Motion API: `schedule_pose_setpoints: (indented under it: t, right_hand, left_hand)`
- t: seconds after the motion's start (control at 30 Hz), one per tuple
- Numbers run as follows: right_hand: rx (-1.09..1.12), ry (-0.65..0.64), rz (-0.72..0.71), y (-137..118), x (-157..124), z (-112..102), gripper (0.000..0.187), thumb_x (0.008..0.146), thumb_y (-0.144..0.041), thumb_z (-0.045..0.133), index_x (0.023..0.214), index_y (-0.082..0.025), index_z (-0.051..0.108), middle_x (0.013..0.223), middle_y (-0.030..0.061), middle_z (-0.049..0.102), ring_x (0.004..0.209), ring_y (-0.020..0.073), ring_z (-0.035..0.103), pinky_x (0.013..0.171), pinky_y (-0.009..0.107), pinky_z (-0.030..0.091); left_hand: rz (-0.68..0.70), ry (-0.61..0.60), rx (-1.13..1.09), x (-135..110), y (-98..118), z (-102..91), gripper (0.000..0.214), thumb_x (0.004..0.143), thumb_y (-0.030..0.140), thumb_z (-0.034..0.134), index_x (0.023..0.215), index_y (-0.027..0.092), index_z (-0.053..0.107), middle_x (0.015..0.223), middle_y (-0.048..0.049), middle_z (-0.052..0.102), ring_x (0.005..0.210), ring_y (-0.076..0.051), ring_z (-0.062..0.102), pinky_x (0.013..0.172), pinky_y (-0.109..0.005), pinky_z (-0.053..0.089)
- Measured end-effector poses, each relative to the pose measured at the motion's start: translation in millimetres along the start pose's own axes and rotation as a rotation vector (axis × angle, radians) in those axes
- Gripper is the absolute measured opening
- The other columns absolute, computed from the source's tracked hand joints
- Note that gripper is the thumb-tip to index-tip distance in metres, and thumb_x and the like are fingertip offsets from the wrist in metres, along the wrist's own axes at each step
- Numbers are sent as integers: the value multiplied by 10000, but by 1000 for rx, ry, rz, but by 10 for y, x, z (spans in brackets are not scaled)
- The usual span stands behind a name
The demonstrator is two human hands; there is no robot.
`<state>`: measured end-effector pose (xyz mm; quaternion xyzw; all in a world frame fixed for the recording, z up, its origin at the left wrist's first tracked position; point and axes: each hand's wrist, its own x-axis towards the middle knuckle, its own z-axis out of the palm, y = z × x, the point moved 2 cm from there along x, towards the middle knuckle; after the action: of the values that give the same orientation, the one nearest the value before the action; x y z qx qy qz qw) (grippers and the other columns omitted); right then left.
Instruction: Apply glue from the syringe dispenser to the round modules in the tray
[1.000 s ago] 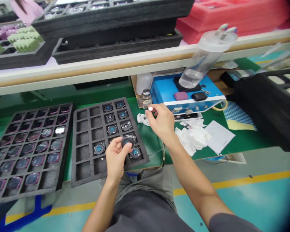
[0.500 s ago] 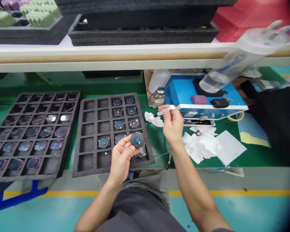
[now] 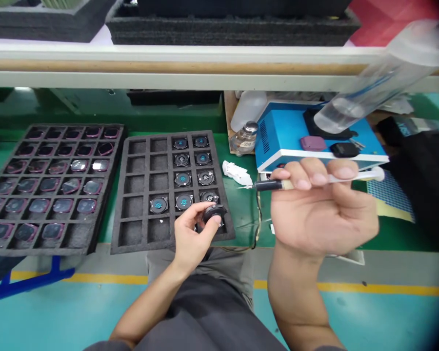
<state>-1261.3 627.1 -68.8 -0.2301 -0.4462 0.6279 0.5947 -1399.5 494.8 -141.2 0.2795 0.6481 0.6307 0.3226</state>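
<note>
My left hand [image 3: 193, 236] pinches a round black watch case [image 3: 214, 212] between thumb and fingers, tilted, over the lower right of a grey foam tray [image 3: 133, 212]. That tray carries several round watch parts [image 3: 184, 201] with blue or silver centres in its right columns; the cells at its left are bare. Raised palm up at the right, my right hand [image 3: 322, 209] grips a syringe [image 3: 269, 185] with dark contents. Its thin needle [image 3: 246, 187] points left, apart from the watch case. A crumpled white tissue [image 3: 237, 172] lies just behind the needle.
Left stands a foam tray [image 3: 111, 178] of squarish, purple-rimmed watch parts. Behind my right hand are a blue box [image 3: 278, 129], a clear cylinder [image 3: 354, 105] and a glass bottle [image 3: 246, 139]. A white shelf edge [image 3: 168, 80] crosses above the bench; a cable [image 3: 258, 219] hangs near its front.
My right hand has come closer to the camera and turned palm up, with the syringe now pointing left. My left hand has moved slightly right and tilted the watch case. The view has shifted.
</note>
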Motion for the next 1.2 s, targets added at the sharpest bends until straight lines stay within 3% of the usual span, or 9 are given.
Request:
schedule_pose_setpoints:
  t: [0.17, 0.33, 0.67, 0.77, 0.87, 0.93, 1.0, 1.1, 1.2]
  right_hand:
    - [318, -77, 100, 52, -71, 79, 507, 903, -618, 629, 659, -228, 416, 666, -34, 193, 559, 140, 219, 606, 321, 419]
    - [304, -173, 91, 105, -86, 79, 737, 917, -838, 490, 567, -218, 302, 566, -41, 148, 501, 137, 158, 511, 327, 314]
    - [348, -207, 48, 209, -110, 110, 700, 998, -747, 404, 568, -211, 268, 526, -44, 149, 441, 121, 150, 464, 316, 274]
    - [232, -92, -95, 90, 9, -20, 667, 975, -758, 431, 612, -213, 304, 553, -46, 176, 466, 124, 202, 505, 306, 346]
    - [20, 105, -313, -17, 135, -257, 508, 1016, -602, 480, 682, -223, 423, 623, -29, 300, 555, 140, 389, 682, 341, 491]
    - [-215, 237, -468, 34, 166, -406, 431, 1048, -566, 443, 786, -241, 551, 748, 12, 461, 748, 184, 558, 847, 408, 531]
    - [-521, 297, -589, 214, 147, -502, 469, 1057, -628, 395, 972, -253, 665, 963, 73, 584, 985, 240, 613, 931, 454, 524]
    - [-838, 117, -481, 651, 94, -570, 422, 1084, -534, 417, 1203, -243, 700, 1123, 112, 620, 1053, 247, 632, 940, 451, 540]
    - [-971, -134, -365, 999, 43, -605, 282, 1063, -364, 516, 1164, -219, 736, 1119, 113, 653, 1062, 228, 662, 967, 408, 561]
  left_hand:
    - [38, -29, 89, 8, -33, 2, 242, 816, 258, 750, 1032, 156, 790, 968, -72, 763, 836, -167, 672, 699, -246, 487]
    - [82, -52, 128, 22, -47, 21, 227, 841, 254, 728, 1037, 156, 791, 929, -64, 745, 773, -148, 627, 669, -252, 449]
    - [168, -47, 158, 78, -176, 36, 218, 859, 238, 741, 1060, 169, 788, 951, -58, 757, 785, -135, 662, 676, -217, 486]
    - [199, 1, 118, 125, -284, 28, 200, 854, 247, 770, 1038, 172, 782, 963, -50, 768, 823, -126, 701, 732, -189, 534]
    - [228, 70, 59, 149, -361, 3, 203, 844, 237, 791, 1036, 174, 774, 967, -41, 777, 857, -118, 725, 796, -173, 564]
    - [242, 98, 30, 143, -382, -15, 215, 844, 233, 794, 1049, 172, 769, 965, -40, 780, 857, -114, 732, 807, -170, 573]
    - [248, 104, 23, 132, -387, -25, 221, 847, 236, 795, 1056, 169, 766, 964, -44, 780, 857, -115, 734, 805, -168, 579]
    - [247, 104, 17, 128, -393, -26, 234, 847, 250, 804, 1060, 163, 765, 963, -53, 776, 857, -119, 733, 800, -171, 581]
    - [245, 124, 7, 148, -408, -22, 252, 840, 270, 822, 1058, 157, 767, 949, -56, 768, 847, -121, 725, 796, -175, 579]
